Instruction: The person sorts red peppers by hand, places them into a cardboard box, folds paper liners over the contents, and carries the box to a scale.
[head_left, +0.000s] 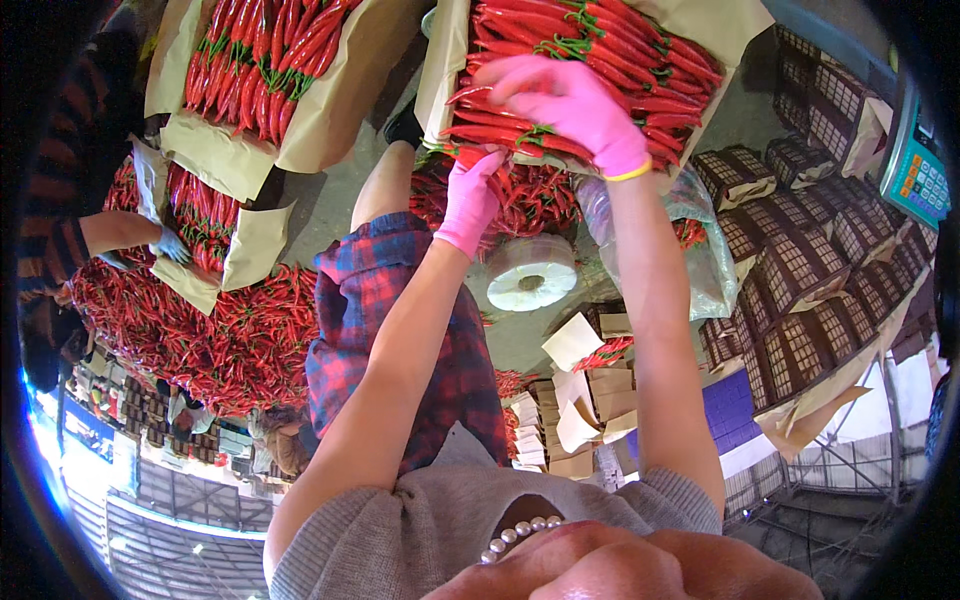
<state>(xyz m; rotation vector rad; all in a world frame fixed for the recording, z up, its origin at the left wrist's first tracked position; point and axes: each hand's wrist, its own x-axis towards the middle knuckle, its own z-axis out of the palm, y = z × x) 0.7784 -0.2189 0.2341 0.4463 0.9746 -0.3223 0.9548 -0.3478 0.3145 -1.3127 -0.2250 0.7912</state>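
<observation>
Head view:

1. Position of goods: red chillies [650, 62] lie in rows in a box lined with brown paper [446, 75], in front of the person. A loose heap [535, 190] lies below the near edge of the box.
2. Left hand [470, 200], pink-gloved: fingers curled in at the near edge, thumb and fingertips drawn close together with red chilli beside them. Whether a chilli is firmly pinched cannot be told, as the fingers cover the contact. Risk: too tight a squeeze could snap a stem or bruise the skin; too loose a hold could drop a chilli into the heap.
3. Right hand [580, 105], pink-gloved with a yellow cuff: above the rows, fingers bent and partly spread, blurred. Whether it grips anything cannot be told. Risk: a low sweep could drag chillies out of line, since they appear to lie loose on one another.
4. Near edge: the rows reach close to it. Pressure from above could push the outermost chillies over.
5. Surroundings: a plastic bag [722, 275] lies under the right forearm and a white roll [508, 287] sits near the heap. A careless elbow could catch the bag or shift the roll.
6. Left side: a co-worker's gloved hand [172, 243] is at another box, well apart; interference is judged unlikely.
</observation>
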